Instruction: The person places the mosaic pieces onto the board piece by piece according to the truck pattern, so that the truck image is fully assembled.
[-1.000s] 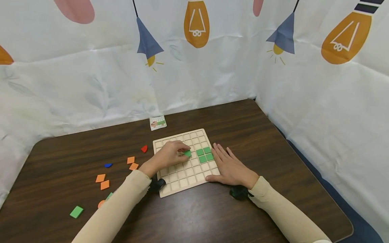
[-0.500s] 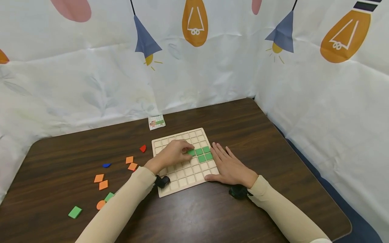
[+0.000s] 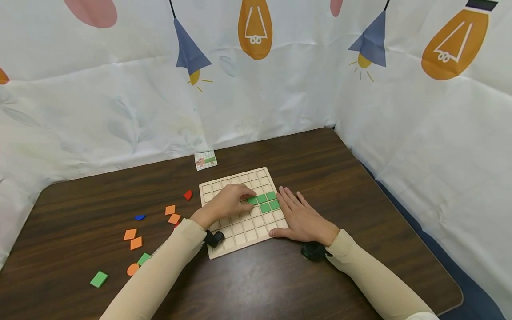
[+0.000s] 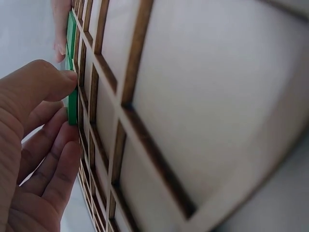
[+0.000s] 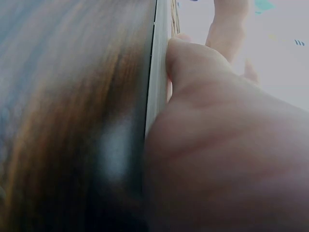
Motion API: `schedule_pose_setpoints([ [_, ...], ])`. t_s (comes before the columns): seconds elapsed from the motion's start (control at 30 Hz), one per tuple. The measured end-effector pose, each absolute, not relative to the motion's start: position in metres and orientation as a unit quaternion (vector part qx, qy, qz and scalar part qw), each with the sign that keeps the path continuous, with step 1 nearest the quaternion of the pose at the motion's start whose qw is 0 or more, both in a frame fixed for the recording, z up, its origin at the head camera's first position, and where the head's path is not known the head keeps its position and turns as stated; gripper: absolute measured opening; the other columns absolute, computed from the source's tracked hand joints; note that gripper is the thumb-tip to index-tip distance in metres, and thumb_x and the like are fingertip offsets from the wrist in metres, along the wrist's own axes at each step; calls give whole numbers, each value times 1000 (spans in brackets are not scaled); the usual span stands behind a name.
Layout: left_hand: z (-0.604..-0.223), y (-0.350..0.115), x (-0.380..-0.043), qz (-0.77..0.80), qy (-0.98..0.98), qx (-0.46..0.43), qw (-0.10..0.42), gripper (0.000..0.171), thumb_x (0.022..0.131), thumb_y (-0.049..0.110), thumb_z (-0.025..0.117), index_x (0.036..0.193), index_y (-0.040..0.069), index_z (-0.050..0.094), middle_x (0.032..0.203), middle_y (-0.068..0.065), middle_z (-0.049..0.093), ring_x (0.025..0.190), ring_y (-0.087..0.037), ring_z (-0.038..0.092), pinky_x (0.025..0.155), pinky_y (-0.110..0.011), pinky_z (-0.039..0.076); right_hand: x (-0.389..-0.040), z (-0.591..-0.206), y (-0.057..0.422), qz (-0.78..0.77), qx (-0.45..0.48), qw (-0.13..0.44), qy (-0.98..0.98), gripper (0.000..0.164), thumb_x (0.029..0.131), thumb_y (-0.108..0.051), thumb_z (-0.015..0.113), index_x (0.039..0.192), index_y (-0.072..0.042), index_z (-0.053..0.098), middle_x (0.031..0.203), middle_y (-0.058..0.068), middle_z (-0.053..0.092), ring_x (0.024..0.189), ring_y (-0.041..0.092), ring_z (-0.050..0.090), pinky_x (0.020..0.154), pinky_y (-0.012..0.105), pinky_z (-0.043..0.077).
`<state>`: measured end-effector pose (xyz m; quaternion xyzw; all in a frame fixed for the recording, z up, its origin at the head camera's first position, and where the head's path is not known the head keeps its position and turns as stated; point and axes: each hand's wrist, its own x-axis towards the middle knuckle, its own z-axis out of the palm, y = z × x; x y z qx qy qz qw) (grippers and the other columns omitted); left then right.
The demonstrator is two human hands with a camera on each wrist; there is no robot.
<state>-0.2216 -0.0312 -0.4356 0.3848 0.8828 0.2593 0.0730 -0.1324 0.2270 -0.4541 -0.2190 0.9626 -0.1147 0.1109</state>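
A pale wooden grid board [image 3: 240, 233] lies on the table, with several green square tiles [image 3: 265, 207] set in its right part. Over its middle, my left hand [image 3: 226, 202] pinches another green tile [image 3: 251, 201] between thumb and fingers, directly left of the upper row. In the left wrist view that tile [image 4: 72, 108] stands at the board's surface, partly hidden by the thumb; whether it is fully seated I cannot tell. Flat along the board's right edge rests my right hand [image 3: 306, 222], fingers straight, thumb at the near corner. The right wrist view shows its thumb [image 5: 198, 63] against the board's edge.
Left of the board lie orange square tiles [image 3: 136, 243], an orange disc [image 3: 133, 269], green tiles [image 3: 98, 279], a blue piece [image 3: 140, 217] and a red piece [image 3: 187, 194]. A small printed pattern card [image 3: 206, 160] lies behind the board. A patterned curtain [image 3: 260, 98] borders the table.
My left hand has moved slightly right, bringing the pinched green tile up against the row of green tiles. Over the last half second it has stayed nearly still. The right hand has kept its place.
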Motion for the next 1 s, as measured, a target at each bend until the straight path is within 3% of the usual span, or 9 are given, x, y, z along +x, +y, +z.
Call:
schedule_pose_setpoints([
  [0.5,-428,-40,-219,256,883,388,65,34,91,17,76,122,6,76,114,-7,78,99,-19,73,89,-36,60,-132,-452,226,-111,-218,116,963,113,92,-81,47,167,-7,5,176,15,-1,165,32,1,132,59,10],
  [1.0,-410,-89,-210,250,901,349,62,31,97,18,70,124,4,74,116,-10,76,101,-24,71,87,-39,59,-130,-453,224,-117,-223,121,960,112,93,-81,45,167,-7,4,176,15,-3,165,32,-2,132,60,6],
])
